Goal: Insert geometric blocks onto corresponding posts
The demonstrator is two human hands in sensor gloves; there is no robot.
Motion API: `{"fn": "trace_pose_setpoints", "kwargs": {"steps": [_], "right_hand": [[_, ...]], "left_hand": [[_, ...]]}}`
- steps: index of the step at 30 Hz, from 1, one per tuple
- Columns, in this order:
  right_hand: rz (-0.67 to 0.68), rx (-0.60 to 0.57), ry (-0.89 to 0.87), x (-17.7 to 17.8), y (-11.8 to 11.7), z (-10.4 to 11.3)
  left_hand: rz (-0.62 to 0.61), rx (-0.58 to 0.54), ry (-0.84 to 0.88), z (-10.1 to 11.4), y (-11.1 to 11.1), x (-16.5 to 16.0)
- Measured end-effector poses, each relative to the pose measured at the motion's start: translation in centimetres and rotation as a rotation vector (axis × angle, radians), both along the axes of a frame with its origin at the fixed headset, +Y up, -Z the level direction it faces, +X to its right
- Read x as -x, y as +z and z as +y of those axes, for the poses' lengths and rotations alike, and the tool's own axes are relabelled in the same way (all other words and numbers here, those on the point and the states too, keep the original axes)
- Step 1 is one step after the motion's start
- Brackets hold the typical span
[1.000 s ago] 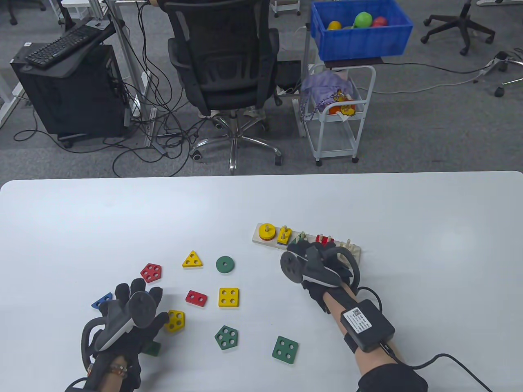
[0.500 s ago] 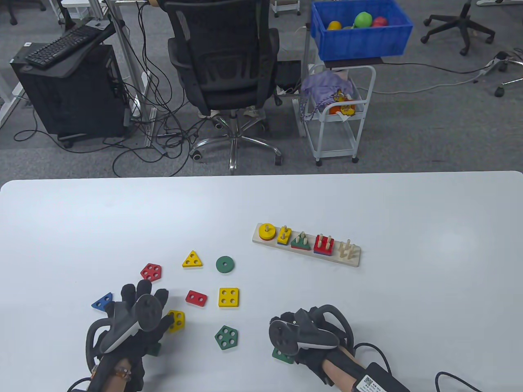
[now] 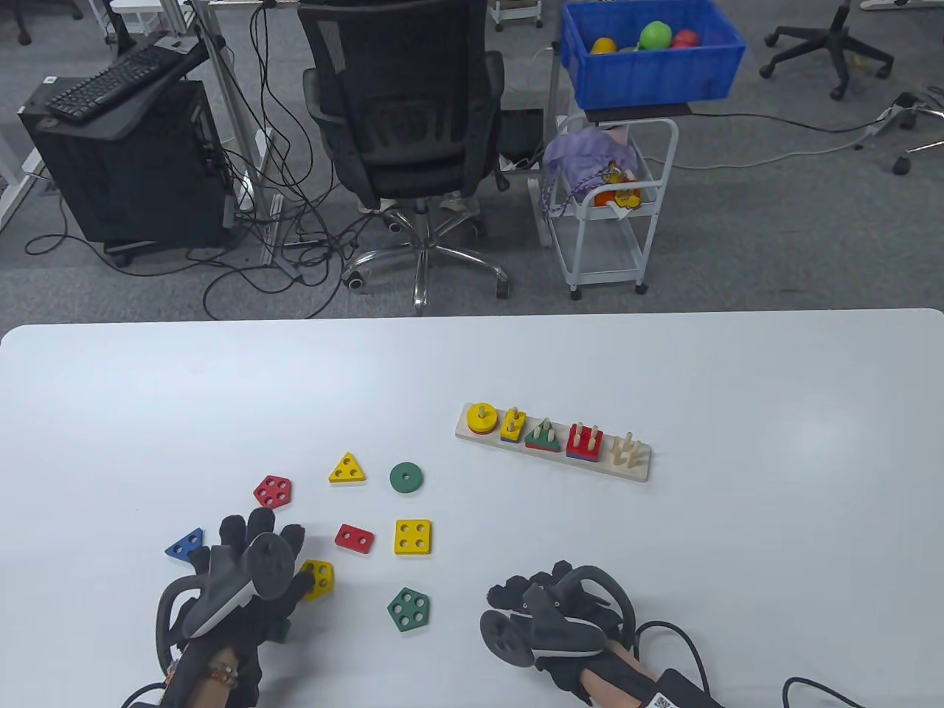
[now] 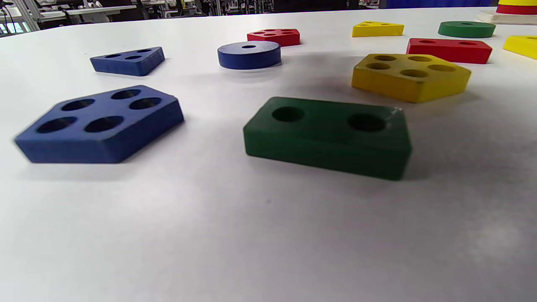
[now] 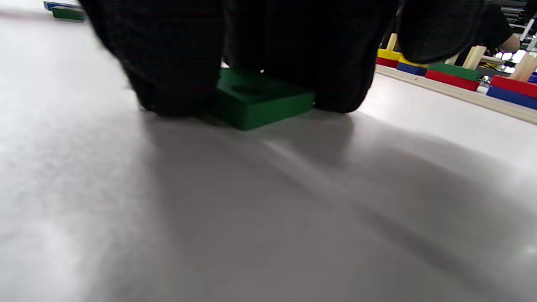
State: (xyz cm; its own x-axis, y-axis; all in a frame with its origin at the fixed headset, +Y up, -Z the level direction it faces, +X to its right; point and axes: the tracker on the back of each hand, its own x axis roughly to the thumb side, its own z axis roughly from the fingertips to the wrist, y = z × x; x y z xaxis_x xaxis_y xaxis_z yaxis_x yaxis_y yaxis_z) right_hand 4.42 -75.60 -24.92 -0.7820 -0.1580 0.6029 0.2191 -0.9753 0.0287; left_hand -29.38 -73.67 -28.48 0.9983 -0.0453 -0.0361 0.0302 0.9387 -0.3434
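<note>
At the bottom of the frame, my right hand (image 3: 549,623) has its fingers (image 5: 176,58) curled down around the green square block (image 5: 260,98), which lies flat on the table (image 3: 664,546). My left hand (image 3: 236,582) hovers at lower left, fingers spread, holding nothing. Farther up, right of centre, the peg board (image 3: 553,442) waits.
</note>
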Motion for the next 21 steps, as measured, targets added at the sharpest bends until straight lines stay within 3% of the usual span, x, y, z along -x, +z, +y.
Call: {"fn": "trace_pose_setpoints", "kwargs": {"steps": [7,13,21], "right_hand": [[0.032,-0.039,-0.007,-0.1,0.1,0.0],[-0.031,0.007,-0.1,-1.3,-1.3,1.2],[-0.162,-0.146,-0.168,-4.6,-7.6,6.3]], "left_hand": [[-0.004,-0.008,0.007,0.0,0.0,0.0],[-0.002,-0.014,0.017,0.0,0.0,0.1],[0.002,-0.007,0.018,-0.1,-0.1,0.2]]}}
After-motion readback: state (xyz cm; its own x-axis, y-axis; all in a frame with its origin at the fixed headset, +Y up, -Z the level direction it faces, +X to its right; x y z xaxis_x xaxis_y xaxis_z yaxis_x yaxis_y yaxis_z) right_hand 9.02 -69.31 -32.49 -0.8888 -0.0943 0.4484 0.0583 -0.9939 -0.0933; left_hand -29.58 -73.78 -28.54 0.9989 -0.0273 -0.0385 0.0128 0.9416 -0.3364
